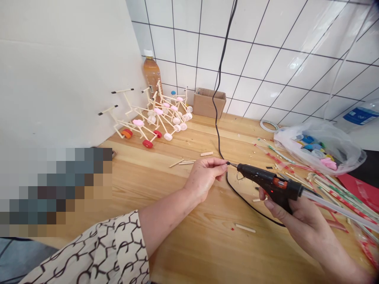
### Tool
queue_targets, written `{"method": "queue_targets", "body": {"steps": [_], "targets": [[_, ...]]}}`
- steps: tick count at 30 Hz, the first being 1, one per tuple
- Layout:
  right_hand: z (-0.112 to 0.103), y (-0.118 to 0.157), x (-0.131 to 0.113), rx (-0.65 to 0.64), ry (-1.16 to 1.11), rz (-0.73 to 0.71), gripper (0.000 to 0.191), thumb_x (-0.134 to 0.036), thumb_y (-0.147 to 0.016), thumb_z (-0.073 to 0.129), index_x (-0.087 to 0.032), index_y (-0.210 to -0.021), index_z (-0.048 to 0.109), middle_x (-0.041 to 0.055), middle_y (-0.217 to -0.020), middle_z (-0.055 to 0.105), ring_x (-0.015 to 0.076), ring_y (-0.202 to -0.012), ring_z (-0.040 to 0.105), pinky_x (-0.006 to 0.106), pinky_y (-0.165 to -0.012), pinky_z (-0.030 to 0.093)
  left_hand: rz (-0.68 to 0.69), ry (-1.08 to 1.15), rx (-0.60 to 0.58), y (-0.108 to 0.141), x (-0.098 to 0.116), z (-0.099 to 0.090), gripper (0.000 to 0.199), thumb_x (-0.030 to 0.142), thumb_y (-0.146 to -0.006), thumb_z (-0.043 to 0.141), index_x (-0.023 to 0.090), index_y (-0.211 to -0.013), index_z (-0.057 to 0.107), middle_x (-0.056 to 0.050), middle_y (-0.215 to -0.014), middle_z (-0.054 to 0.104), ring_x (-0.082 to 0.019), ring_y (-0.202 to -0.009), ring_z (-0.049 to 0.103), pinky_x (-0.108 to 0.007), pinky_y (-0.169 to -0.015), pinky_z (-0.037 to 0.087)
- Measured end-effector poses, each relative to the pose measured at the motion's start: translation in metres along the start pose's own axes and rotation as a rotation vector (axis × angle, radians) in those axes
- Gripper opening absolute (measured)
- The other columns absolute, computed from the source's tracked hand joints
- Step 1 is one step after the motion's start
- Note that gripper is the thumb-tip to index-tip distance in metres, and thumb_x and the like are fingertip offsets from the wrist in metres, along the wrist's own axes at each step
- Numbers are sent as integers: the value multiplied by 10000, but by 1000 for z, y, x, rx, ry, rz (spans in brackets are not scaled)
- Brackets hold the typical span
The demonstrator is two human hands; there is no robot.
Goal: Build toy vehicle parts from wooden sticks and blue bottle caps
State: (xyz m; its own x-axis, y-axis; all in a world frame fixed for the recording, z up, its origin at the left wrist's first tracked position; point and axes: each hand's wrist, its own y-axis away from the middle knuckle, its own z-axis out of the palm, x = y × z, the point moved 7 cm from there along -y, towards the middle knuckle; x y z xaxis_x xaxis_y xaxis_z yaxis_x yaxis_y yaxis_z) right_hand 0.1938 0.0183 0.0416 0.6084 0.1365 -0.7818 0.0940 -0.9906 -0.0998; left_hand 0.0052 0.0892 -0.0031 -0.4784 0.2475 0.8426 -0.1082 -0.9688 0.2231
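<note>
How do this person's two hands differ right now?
The left hand has its fingertips pinched together at the tip of the glue gun, while the right hand wraps around its handle. A patterned sleeve covers the left forearm; the right forearm is bare. Both hands are bare and held above the wooden table.

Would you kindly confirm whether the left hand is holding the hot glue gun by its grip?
No, the right hand is wrapped around the grip of the hot glue gun, while the left hand is up by its nozzle.
</note>
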Motion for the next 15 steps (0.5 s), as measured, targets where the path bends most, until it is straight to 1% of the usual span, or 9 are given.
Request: {"method": "queue_targets", "body": {"steps": [3, 6, 7, 9, 11, 13, 15], "targets": [[0, 1, 3, -13, -11, 21, 231, -382, -810, 590, -219, -970, 621, 43, -913, 672, 225, -883, 622, 299, -753, 530, 2, -3, -2, 0, 0, 0, 84, 131, -571, 727, 129, -652, 702, -18, -570, 629, -81, -485, 491, -237, -495, 372], [0, 1, 4, -22, -41, 33, 239, -400, -799, 598, -222, -953, 636, 39, -896, 671, 230, -877, 617, 300, -743, 521, 4, -2, 1, 0, 1, 0, 90, 133, -572, 728, 126, -658, 704, -22, -589, 639, -78, -486, 491, -236, -497, 371], [-1, 0, 4, -21, -51, 40, 242, -406, -796, 599, -224, -950, 640, 34, -881, 668, 224, -850, 616, 293, -718, 517, 4, -2, 2, 0, 2, 0, 87, 131, -572, 727, 127, -655, 703, -22, -589, 638, -76, -484, 489, -236, -497, 369], [-3, -2, 8, -21, -65, 72, 265, -419, -789, 606, -228, -968, 645, 21, -810, 654, 196, -733, 600, 270, -610, 493, 6, -3, 3, 0, 2, 0, 79, 132, -573, 726, 131, -648, 702, -19, -578, 632, -75, -482, 485, -235, -497, 366], [-7, -6, 15, -26, -96, 116, 310, -437, -787, 604, -221, -1005, 643, 5, -690, 605, 163, -595, 539, 257, -501, 430, 8, -5, 5, -1, 2, -1, 74, 139, -574, 729, 137, -641, 700, -16, -573, 629, -75, -478, 482, -235, -498, 365], [-9, -11, 20, -40, -156, 135, 332, -448, -796, 589, -199, -1009, 645, 3, -621, 560, 152, -548, 495, 264, -477, 395, 12, -10, 4, -1, 1, -1, 77, 144, -573, 732, 140, -643, 701, -16, -578, 629, -73, -470, 478, -238, -500, 365], [-11, -19, 22, -61, -234, 136, 334, -447, -805, 579, -174, -983, 649, 25, -642, 580, 161, -578, 511, 281, -514, 417, 16, -16, -2, -1, 1, -1, 77, 141, -573, 728, 139, -646, 704, -15, -575, 627, -70, -458, 471, -239, -499, 362]]}}
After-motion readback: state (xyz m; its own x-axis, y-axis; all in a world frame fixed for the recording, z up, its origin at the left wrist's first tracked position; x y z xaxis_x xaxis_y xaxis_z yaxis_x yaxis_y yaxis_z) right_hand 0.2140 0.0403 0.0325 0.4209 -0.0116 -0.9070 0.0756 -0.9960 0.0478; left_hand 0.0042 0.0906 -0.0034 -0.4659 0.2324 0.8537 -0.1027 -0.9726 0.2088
